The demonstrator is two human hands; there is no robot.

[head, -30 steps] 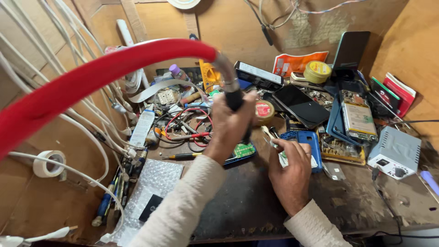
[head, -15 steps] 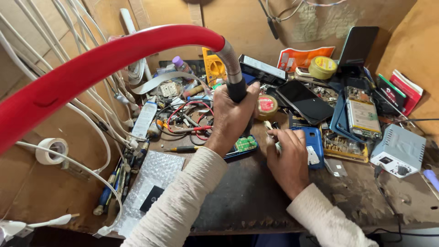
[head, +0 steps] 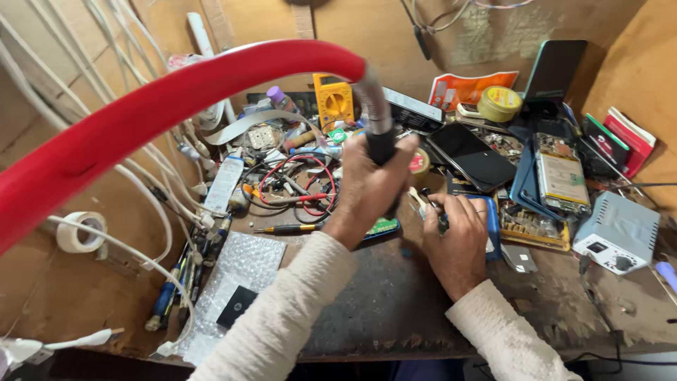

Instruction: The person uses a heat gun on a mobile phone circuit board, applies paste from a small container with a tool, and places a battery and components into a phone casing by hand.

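Observation:
My left hand (head: 370, 187) is wrapped around the black handle (head: 381, 144) of a hot-air tool, whose thick red hose (head: 176, 99) arcs up and off to the left. The tool's tip is hidden behind the hand, above a small green circuit board (head: 384, 227). My right hand (head: 458, 243) rests on the worktop beside it, pinching metal tweezers (head: 429, 204) near a blue phone body (head: 491, 219). Both sleeves are cream-coloured.
A worn dark worktop (head: 395, 303) is crowded: opened phones (head: 560, 176), a dark phone screen (head: 472, 155), a grey power unit (head: 617, 231), a yellow multimeter (head: 333, 99), red and black leads (head: 296, 190), a bubble-wrap sheet (head: 236, 282), white cables (head: 141, 204), a tape roll (head: 79, 231).
My left hand with the tool has shifted slightly right and lower over the green board. The right hand with the tweezers stays almost in place.

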